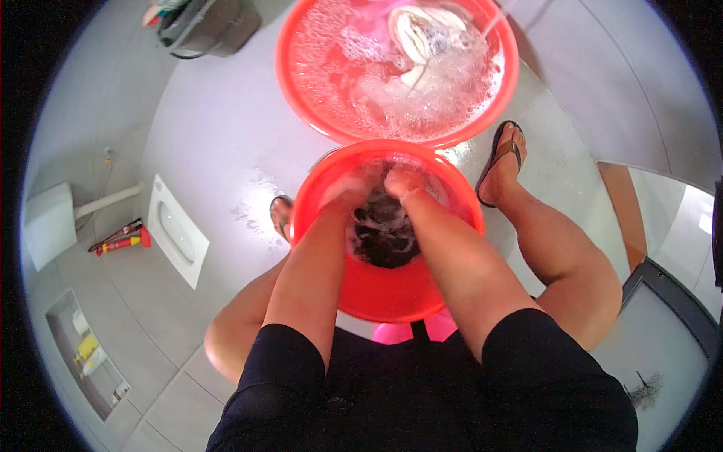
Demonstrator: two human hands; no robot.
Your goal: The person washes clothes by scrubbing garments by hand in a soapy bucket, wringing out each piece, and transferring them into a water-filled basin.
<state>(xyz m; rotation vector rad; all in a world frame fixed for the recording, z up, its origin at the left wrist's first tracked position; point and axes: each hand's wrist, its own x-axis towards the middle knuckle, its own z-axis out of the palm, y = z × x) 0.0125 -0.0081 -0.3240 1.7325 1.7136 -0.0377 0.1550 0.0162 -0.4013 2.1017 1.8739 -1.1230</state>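
Observation:
Both my hands are down in a red basin (392, 297) of sudsy water between my legs. A dark wet cloth (384, 237) lies in it, partly under foam and water. My right hand (404, 181) is closed at the far side of the cloth, gripping its dark edge. My left hand (348, 188) is at the basin's far left, beside the cloth; motion smears its fingers, so its grip cannot be made out.
A larger red basin (301, 113) of foamy water holds white cloth (425, 34), with a thin stream of water running in. A dark bucket (215, 30) stands far left. A squat toilet (179, 230) is set in the floor at left, and a wall niche (90, 354) holds bottles.

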